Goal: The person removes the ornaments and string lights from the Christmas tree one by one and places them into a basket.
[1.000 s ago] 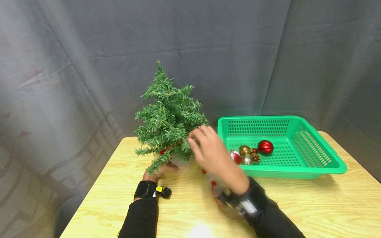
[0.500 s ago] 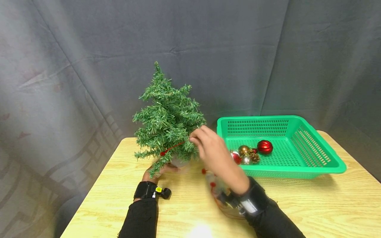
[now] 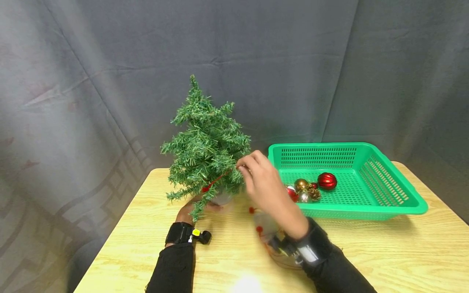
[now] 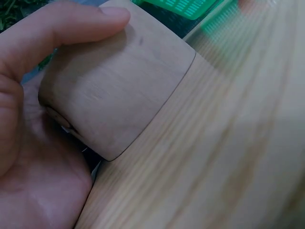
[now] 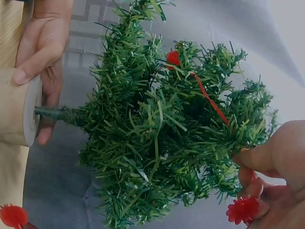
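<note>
A small green artificial Christmas tree (image 3: 205, 142) stands on a round wooden base (image 4: 124, 81). My left hand (image 4: 47, 52) wraps round the base, its thumb on the upper side; in the head view, low branches partly cover this hand. A red string garland (image 5: 209, 100) with red flower-like tufts runs across the lower branches. My right hand (image 3: 261, 179), at the tree's right side, pinches the string between thumb and fingers. One red tuft (image 5: 243, 210) hangs by those fingers, and more of the garland (image 3: 259, 229) trails below my right wrist, blurred.
A green plastic basket (image 3: 366, 209) stands on the wooden table (image 3: 227, 260) to the right. Inside it lie a red ridged bauble (image 3: 327, 181), a gold bauble (image 3: 301, 184), a silver bauble (image 3: 304, 197) and a pine cone (image 3: 314, 194). A grey curtain (image 3: 278, 73) hangs behind.
The tree has shifted or turned slightly to the left, while the tuft on its front branch has come a little right. My right hand has moved slightly right; my left stays at the base.
</note>
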